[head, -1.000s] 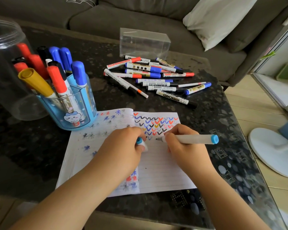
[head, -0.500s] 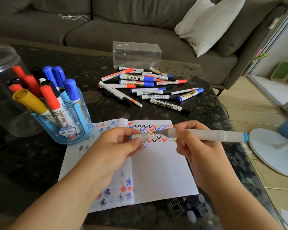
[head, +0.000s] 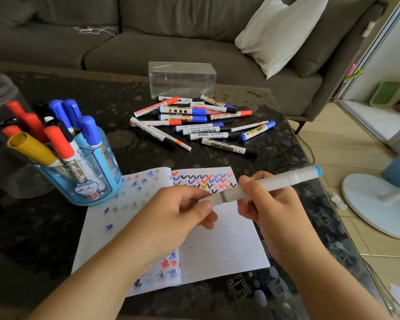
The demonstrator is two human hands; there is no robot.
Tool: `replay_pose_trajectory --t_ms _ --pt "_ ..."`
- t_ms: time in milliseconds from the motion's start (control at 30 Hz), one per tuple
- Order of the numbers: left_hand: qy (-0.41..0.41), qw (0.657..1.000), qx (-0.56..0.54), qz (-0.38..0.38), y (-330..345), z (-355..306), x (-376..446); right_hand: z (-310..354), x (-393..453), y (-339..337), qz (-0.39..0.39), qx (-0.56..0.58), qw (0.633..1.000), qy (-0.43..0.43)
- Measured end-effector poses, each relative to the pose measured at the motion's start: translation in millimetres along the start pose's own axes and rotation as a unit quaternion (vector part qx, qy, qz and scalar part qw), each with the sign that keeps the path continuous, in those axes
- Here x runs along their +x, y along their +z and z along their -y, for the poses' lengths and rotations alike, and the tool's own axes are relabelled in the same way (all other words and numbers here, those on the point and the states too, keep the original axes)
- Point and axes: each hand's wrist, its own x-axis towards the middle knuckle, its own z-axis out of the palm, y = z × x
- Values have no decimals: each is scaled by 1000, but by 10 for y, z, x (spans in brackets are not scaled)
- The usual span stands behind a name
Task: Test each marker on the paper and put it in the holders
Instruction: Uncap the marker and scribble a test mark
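- Grey fabric sofa (head: 148, 45) runs along the far side at 12 o'clock, with a pale cushion (head: 277, 33) on it at 1 o'clock, and a dark speckled stone tabletop (head: 129, 144) fills most of my view.
- On that tabletop, near its middle, lies an open lined paper notebook (head: 217, 245); I see rows of coloured tick marks on its upper right page and small star scribbles on the left page.
- My left hand (head: 171, 218) pinches the white cap (head: 209, 199) of a white marker with a light-blue end (head: 275, 183), thumb on the near side and fingers behind it.
- My right hand (head: 270, 211) grips the barrel of the same marker, fingers curled round it. I hold it above the notebook, tilted so the blue end points to 2 o'clock; the cap meets the barrel with a thin dark seam showing.
- At 9 o'clock stands a blue translucent plastic holder with a cartoon sticker (head: 90, 181), touching the notebook's upper left corner and packed with red, blue, black and yellow capped markers.
- Just left of it, at the frame edge, is a clear round plastic jar (head: 0, 107) with red markers seen through it.
- At 12 o'clock a loose pile of whiteboard markers (head: 199, 123) lies flat, and just behind it sits a clear rectangular plastic box (head: 183, 79).
- At 3 o'clock, on the wooden floor, I see a white round fan base (head: 374, 204).
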Motion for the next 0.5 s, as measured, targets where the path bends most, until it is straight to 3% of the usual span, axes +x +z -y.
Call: replay_pose_trajectory --t_ms 133,333,500 --pt "38 997 70 13 7 -16 -37 30 7 -19 -1 -41 999 5" --pt "107 987 110 -41 82 3 -107 -41 -15 108 -21 63 998 0" --pt "127 985 98 -57 170 43 -204 -1 -47 158 4 49 999 -22"
